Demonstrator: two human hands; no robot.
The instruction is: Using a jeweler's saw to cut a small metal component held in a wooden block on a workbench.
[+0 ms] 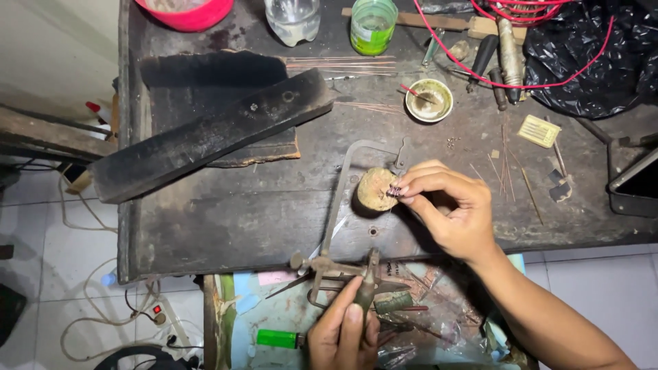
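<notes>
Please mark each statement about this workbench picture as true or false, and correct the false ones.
1. The left hand holds the handle of a saw. True.
2. The right hand pinches a small piece against a round block. True.
3. The bottle at the top edge is blue. False: it is green.
4. A red bowl stands at the top left of the bench. True.
5. The small dish lies on the floor. False: it is on the bench.

The pink bowl and clear bottle are cut by the top edge; the small piece pinched at the fingertips is too small to identify.
</notes>
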